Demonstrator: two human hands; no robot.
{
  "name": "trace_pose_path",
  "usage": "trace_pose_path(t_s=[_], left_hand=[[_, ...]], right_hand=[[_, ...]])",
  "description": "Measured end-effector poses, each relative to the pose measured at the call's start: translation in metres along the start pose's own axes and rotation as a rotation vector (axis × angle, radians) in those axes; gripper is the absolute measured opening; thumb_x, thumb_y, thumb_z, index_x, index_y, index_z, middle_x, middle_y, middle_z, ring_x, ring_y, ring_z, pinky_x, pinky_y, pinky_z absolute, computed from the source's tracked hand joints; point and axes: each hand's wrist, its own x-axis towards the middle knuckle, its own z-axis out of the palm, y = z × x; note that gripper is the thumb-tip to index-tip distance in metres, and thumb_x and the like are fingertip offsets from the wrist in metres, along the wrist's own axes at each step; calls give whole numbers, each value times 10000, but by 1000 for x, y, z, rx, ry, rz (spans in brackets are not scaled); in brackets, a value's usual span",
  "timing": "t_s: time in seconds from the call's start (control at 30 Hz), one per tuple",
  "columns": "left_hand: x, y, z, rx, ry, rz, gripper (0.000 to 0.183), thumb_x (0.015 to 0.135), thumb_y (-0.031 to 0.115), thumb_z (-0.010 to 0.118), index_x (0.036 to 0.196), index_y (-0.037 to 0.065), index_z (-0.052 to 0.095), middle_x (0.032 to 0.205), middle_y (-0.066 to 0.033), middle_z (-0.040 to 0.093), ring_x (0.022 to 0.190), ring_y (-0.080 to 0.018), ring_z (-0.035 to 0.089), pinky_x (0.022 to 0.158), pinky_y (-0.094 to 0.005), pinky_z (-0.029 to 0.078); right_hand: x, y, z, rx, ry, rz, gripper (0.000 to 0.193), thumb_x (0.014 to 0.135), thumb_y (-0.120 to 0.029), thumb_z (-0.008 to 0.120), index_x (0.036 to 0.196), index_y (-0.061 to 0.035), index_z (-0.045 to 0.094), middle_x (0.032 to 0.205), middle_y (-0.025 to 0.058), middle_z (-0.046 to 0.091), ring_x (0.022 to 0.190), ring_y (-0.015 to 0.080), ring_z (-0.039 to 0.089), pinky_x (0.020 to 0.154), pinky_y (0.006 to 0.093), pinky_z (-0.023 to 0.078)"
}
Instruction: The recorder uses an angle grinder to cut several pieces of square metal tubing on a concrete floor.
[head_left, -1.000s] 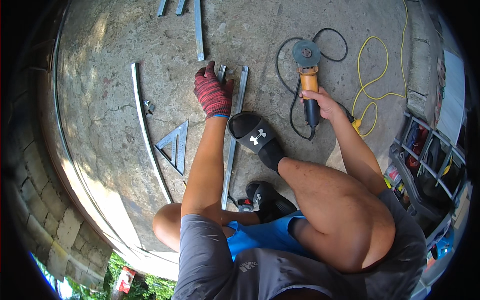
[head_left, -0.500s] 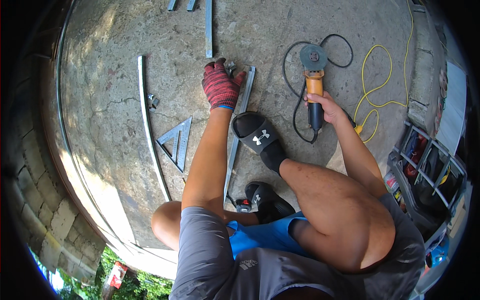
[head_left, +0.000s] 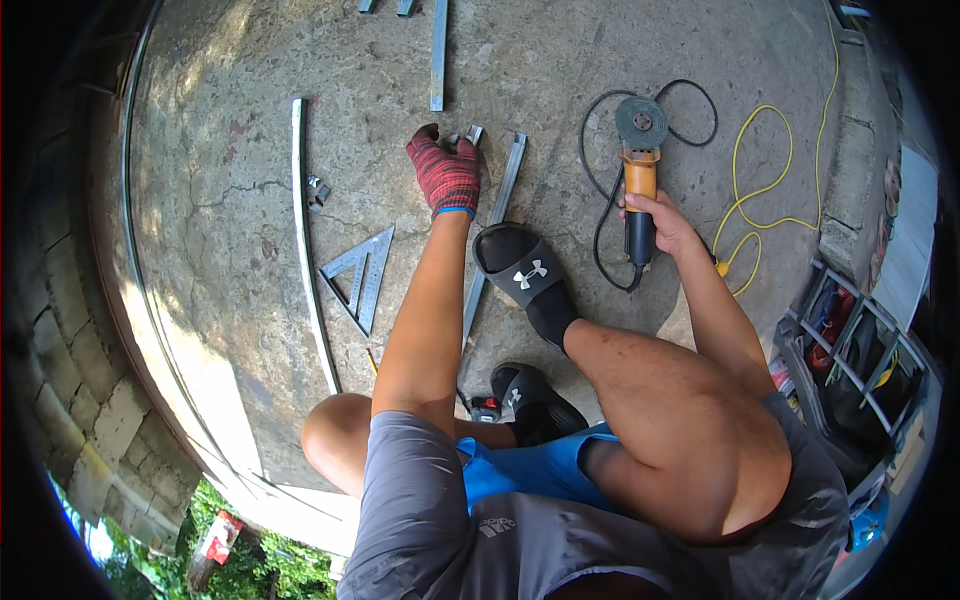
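Observation:
My left hand (head_left: 446, 178), in a red and black knit glove, reaches out over the concrete floor. Its fingers and thumb are closed on a short offcut of metal channel (head_left: 475, 133), whose end sticks out past the glove. Just right of it a long metal channel (head_left: 507, 180) lies on the floor, running back beside my foot. My bare right hand (head_left: 665, 218) is wrapped round the body of a yellow and black angle grinder (head_left: 640, 180). The grinder rests with its disc (head_left: 641, 122) facing up and away from me.
A triangular speed square (head_left: 372, 275) and a long pale metal strip (head_left: 304, 220) lie to the left, with small metal scraps (head_left: 318, 190) between. Another metal channel (head_left: 438, 60) lies ahead. A yellow cord (head_left: 742, 190) loops at right, near a tool box (head_left: 850, 350). A tape measure (head_left: 486, 408) sits by my foot.
The view has shifted slightly, moving the floor things rightward. My left hand has drawn a little left and back, its thumb closing in on the offcut. My right hand still holds the grinder.

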Motion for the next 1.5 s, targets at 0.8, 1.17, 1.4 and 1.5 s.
trace_pose_path(t_s=[0.8, 1.17, 1.4, 1.5], left_hand=[[36, -46, -81, 332, 134, -70, 427, 833, 270, 820, 1217, 120, 708, 1172, -174, 673, 1167, -383, 621, 1021, -502, 484], [-70, 26, -44, -251, -348, 42, 715, 855, 234, 850, 1455, 46, 509, 1192, -151, 668, 1002, -292, 662, 917, -421, 551], [-169, 70, 29, -635, -921, -33, 993, 762, 283, 924, 1521, -3, 350, 1303, -181, 620, 1186, -266, 629, 1005, -438, 516], [-159, 79, 19, -607, -1014, -64, 875, 786, 283, 905, 1454, 5, 412, 1146, -146, 679, 971, -218, 697, 827, -382, 575]], right_hand=[[3, 3, -3, -8, 31, -7, 398, 907, -199, 790, 1216, -36, 601, 998, 78, 686, 877, 172, 683, 795, 317, 564], [-12, -14, 37, -109, 136, -167, 352, 890, -170, 793, 1140, -4, 609, 963, 85, 691, 840, 181, 703, 760, 326, 582], [-14, -49, 96, -121, 19, -390, 413, 923, -209, 772, 1215, 21, 593, 1049, 103, 693, 958, 200, 696, 870, 344, 574], [-22, -79, 106, 61, -97, -392, 449, 933, -250, 763, 1240, 19, 574, 1098, 121, 675, 1025, 213, 676, 898, 354, 566]])
